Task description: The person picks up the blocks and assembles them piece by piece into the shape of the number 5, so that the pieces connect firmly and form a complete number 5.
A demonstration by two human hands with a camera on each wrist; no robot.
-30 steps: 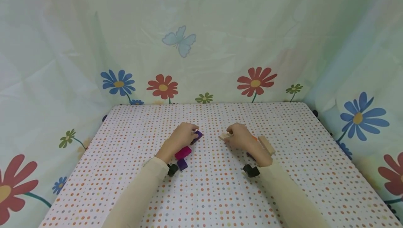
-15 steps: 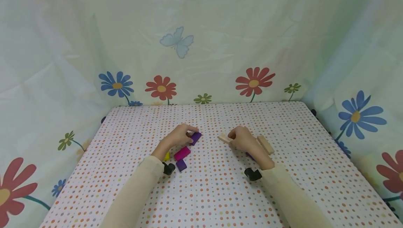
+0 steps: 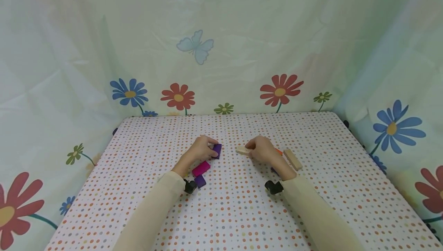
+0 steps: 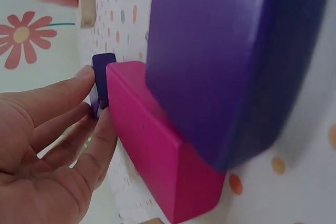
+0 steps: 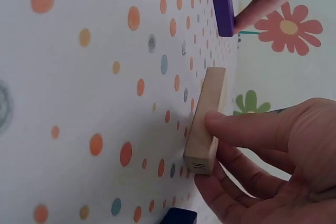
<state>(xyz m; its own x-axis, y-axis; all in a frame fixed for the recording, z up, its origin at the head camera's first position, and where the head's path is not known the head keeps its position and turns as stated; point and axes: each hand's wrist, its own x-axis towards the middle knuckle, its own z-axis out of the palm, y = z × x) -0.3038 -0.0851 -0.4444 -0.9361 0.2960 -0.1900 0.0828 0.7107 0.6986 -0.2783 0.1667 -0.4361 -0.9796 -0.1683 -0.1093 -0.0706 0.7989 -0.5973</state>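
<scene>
Left fingers (image 4: 60, 98) pinch 1 purple block (image 3: 217, 151), right fingers (image 5: 216, 190) 1 wooden block (image 5: 206, 114).

A smooth, deep-purple rectangular block (image 3: 217, 151) is pinched between thumb and fingers of the left hand (image 3: 197, 149), its length running away from the person. To its right, across a gap, a slim, pale wooden block (image 5: 209, 95) with a small dark marking on one end sits roughly crosswise, pinched in the right hand (image 3: 263, 151).
</scene>
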